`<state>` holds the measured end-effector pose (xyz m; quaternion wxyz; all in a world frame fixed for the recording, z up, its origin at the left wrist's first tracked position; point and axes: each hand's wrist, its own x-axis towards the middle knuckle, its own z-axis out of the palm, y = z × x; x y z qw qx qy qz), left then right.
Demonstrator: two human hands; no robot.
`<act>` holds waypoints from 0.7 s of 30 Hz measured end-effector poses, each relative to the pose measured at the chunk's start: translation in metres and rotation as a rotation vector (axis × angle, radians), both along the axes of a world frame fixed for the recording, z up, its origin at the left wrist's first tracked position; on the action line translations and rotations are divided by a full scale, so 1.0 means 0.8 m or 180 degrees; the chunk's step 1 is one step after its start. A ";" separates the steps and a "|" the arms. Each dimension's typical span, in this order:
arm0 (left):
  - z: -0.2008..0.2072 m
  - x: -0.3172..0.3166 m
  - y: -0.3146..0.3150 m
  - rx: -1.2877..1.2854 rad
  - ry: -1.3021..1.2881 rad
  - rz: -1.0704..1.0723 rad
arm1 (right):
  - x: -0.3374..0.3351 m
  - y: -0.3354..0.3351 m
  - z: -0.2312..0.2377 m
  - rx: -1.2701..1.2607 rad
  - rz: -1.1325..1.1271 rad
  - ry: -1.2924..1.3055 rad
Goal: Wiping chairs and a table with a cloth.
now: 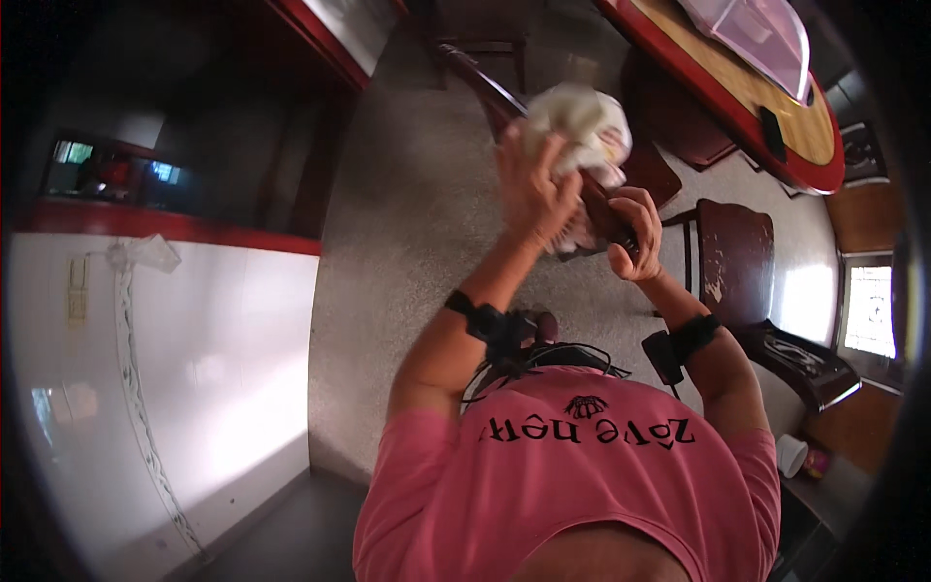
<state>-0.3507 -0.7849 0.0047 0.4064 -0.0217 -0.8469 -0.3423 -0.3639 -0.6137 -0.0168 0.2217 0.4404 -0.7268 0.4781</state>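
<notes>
My left hand (541, 192) is at a white cloth (580, 121) with coloured patches, its fingers bent against the fabric and partly blurred. The cloth lies over a dark brown wooden piece (605, 211), and a pale fold of it hangs below my left hand. Curled round the near end of that wood is my right hand (636, 233), thumb on one side and fingers on the other. A long shiny dark rail (483, 80) runs on beyond the cloth toward the upper left. Whether rail and wood are one piece of furniture, the cloth hides.
At the upper right stands a red-edged table (718, 87) bearing a pink mesh cover (761, 39) and a dark flat object (772, 134). A worn dark chair (734, 252) stands to the right. On the left is a white wall panel (233, 359) with a red ledge (175, 228).
</notes>
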 end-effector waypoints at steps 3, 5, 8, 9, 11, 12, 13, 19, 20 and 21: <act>0.000 0.033 0.025 0.0109 0.0159 -0.0305 | 0.000 0.004 -0.003 0.0105 -0.0024 -0.0137; -0.002 0.044 0.020 0.0164 0.0154 -0.0444 | -0.001 -0.002 -0.006 0.0023 -0.0091 0.0104; -0.008 0.049 0.002 0.0422 0.0030 -0.1014 | -0.004 -0.002 -0.018 -0.0007 -0.0058 0.0139; -0.009 0.052 -0.002 0.0427 0.0027 -0.1001 | -0.005 -0.001 -0.017 -0.0003 -0.0045 0.0134; -0.012 0.059 -0.010 0.0500 -0.0199 -0.1184 | -0.004 -0.002 -0.011 0.0133 -0.0065 0.0137; -0.016 0.063 -0.013 0.0710 -0.0193 -0.1264 | -0.003 -0.005 -0.004 0.0051 -0.0063 0.0087; -0.019 0.067 -0.018 0.0716 -0.0213 -0.1274 | -0.003 -0.006 -0.006 0.0054 -0.0075 0.0068; -0.064 0.123 -0.098 0.0404 -0.2497 0.0367 | -0.004 -0.010 -0.005 -0.0102 0.0027 -0.0003; -0.080 0.135 -0.115 0.0633 -0.2534 0.0500 | -0.003 -0.010 -0.003 -0.0096 -0.0004 0.0009; -0.096 0.147 -0.132 0.0869 -0.2584 0.0641 | -0.001 -0.010 -0.003 -0.0092 -0.0013 -0.0011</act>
